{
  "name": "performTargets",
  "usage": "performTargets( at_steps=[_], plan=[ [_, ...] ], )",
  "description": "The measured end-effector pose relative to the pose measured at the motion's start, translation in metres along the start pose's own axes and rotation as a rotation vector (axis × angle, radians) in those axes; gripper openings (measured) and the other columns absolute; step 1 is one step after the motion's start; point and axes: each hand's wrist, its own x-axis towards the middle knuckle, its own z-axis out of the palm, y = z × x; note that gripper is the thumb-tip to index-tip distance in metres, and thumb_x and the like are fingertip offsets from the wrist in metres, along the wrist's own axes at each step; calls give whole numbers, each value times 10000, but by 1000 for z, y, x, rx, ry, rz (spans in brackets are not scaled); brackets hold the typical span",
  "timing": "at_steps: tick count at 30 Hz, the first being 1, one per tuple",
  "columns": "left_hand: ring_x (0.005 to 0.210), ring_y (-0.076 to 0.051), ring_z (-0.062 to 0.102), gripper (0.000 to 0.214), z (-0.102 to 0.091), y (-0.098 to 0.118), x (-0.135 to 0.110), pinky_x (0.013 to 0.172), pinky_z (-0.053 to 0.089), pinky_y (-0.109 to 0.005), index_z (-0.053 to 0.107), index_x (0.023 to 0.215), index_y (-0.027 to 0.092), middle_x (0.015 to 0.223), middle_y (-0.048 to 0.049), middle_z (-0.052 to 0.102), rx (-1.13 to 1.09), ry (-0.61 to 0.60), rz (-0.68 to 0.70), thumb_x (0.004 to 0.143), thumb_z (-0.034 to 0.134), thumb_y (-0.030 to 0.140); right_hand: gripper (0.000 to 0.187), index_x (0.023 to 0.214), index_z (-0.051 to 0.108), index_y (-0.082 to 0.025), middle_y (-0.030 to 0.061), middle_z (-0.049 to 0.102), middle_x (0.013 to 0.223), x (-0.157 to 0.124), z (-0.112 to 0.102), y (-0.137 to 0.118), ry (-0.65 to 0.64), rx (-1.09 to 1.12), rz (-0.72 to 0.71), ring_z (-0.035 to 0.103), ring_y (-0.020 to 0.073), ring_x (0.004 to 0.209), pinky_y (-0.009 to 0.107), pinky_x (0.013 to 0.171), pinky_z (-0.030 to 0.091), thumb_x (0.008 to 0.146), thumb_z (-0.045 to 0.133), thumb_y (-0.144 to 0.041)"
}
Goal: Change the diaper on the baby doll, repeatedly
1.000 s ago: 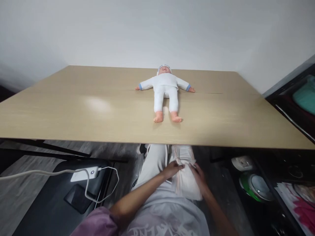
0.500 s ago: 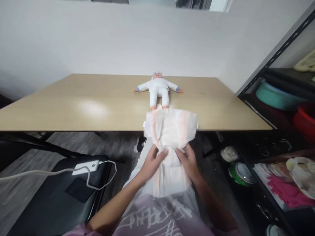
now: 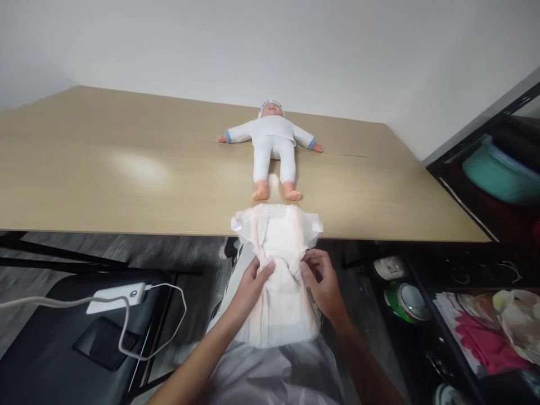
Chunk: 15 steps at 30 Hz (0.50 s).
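Observation:
Spread out lengthwise in front of me is a white diaper (image 3: pixel 280 309) with pale pink side bands. Its far end reaches over the table's front edge, and the near end lies above my lap. My left hand (image 3: pixel 255 281) pinches its left side at the narrow middle, thumb on top. On the opposite side my right hand (image 3: pixel 323 278) grips the edge between thumb and curled fingers. Beyond the diaper a baby doll (image 3: pixel 274 132) in white clothes with blue cuffs lies on its back, arms spread and bare feet towards me.
The doll lies on a light wooden table (image 3: pixel 169 197) against a white wall. A black chair (image 3: pixel 54 349) at left bears a white power bank (image 3: pixel 116 298) with a cable and a dark phone (image 3: pixel 103 343). Shelves at right hold a teal basin (image 3: pixel 498 169) and pink cloth (image 3: pixel 485 343).
My view has tilted down and come nearer to the table. The diaper's far end has dropped flatter, so the doll's feet now show fully. Both hands keep their hold at its middle.

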Motion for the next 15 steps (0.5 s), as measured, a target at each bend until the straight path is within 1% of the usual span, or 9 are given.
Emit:
performTargets(
  at_steps=[2, 4, 6, 7, 9, 11, 13, 15],
  plan=[
    [1418, -414, 702, 735, -2, -2, -1, 1235, 542, -492, 791, 1236, 168, 1373, -173, 814, 0, -22, -23, 782, 912, 733, 247, 1204, 669, -252, 69, 739, 1113, 1, -5, -9, 102, -121, -70, 706, 234, 978, 397, 873, 598, 1058, 754, -432],
    [1431, -403, 694, 723, -5, -3, -1, 1240, 539, -479, 779, 1264, 175, 1407, -167, 801, 11, -24, -32, 813, 892, 728, 197, 1203, 661, -259, 73, 719, 1150, 8, -7, -21, 170, -234, -174, 683, 235, 973, 419, 878, 594, 1058, 751, -359],
    [1429, -392, 695, 713, -5, -3, -1, 1230, 546, -469, 769, 1308, 177, 1433, -164, 789, 27, -20, -36, 850, 869, 714, 161, 1199, 668, -268, 75, 724, 1150, 18, -6, -35, 188, -336, -304, 680, 250, 1000, 444, 897, 594, 1058, 742, -290],
    [1422, -386, 699, 706, -5, -3, 0, 1220, 552, -464, 763, 1331, 179, 1445, -162, 783, 35, -17, -34, 869, 857, 705, 152, 1202, 676, -273, 76, 736, 1151, 25, -4, -42, 166, -376, -368, 689, 261, 1036, 462, 929, 597, 1061, 732, -261],
    [1406, -374, 706, 683, -3, -3, 1, 1202, 562, -452, 751, 1366, 184, 1463, -157, 774, 51, -20, -24, 908, 831, 684, 185, 1253, 692, -280, 85, 763, 1208, 40, 3, -53, 53, -435, -462, 707, 283, 1161, 505, 1043, 594, 1075, 708, -231],
    [1409, -359, 702, 654, 0, -3, 2, 1199, 557, -436, 736, 1383, 189, 1473, -153, 766, 67, -22, -4, 944, 802, 669, 303, 1395, 678, -270, 114, 750, 1396, 56, 12, -61, -110, -487, -508, 671, 307, 1368, 547, 1195, 548, 1093, 690, -257],
    [1441, -340, 678, 628, 0, -2, 3, 1208, 540, -413, 711, 1398, 197, 1491, -146, 751, 99, -27, 26, 976, 771, 658, 462, 1567, 610, -246, 137, 633, 1643, 72, 23, -64, -281, -556, -527, 540, 327, 1580, 576, 1322, 460, 1112, 663, -310],
    [1405, -312, 689, 562, -6, 1, 2, 1160, 551, -380, 701, 1367, 207, 1452, -130, 759, 181, -34, 59, 1018, 726, 648, 577, 1686, 523, -224, 135, 470, 1804, 88, 33, -63, -420, -638, -519, 387, 327, 1707, 597, 1402, 359, 1130, 621, -342]
  ],
)
